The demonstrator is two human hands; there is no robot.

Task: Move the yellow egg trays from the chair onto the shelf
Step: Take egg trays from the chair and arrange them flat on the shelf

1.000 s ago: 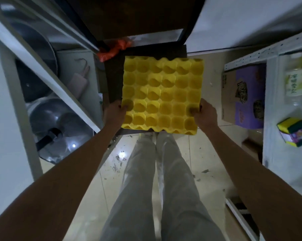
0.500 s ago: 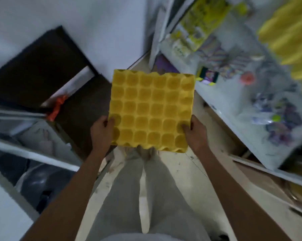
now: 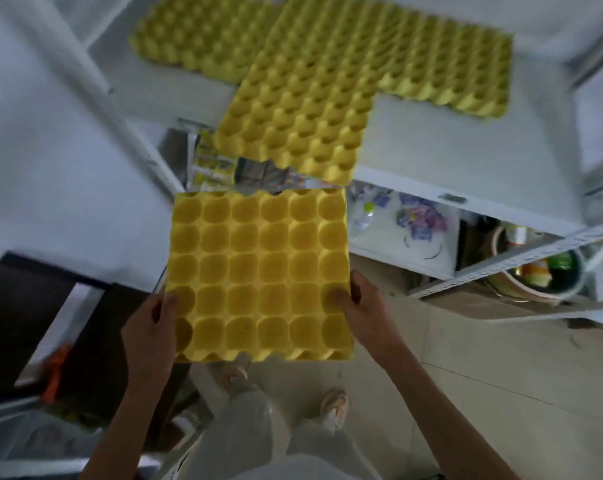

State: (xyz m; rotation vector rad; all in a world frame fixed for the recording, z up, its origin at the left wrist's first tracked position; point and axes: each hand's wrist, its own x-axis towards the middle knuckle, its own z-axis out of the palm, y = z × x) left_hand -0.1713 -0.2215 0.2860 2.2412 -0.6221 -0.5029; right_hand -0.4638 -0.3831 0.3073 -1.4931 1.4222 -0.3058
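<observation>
I hold a yellow egg tray flat in mid-air, in the middle of the view. My left hand grips its left edge with the thumb on top. My right hand grips its right edge, thumb pressed into a cup. Just beyond the tray's far edge lies the white shelf, which holds three yellow egg trays: one in front overhanging the shelf edge, one behind at the left and one at the right. The dark chair stands at the lower left.
A lower shelf level carries small packets and a bottle. A round pot with groceries sits further right under a perforated metal rail. An orange item lies by the chair. My legs and shoes stand on the tiled floor below.
I have turned from the chair toward the shelf, carrying the tray in both hands. The shelf's top level with its trays has come into view ahead of the held tray.
</observation>
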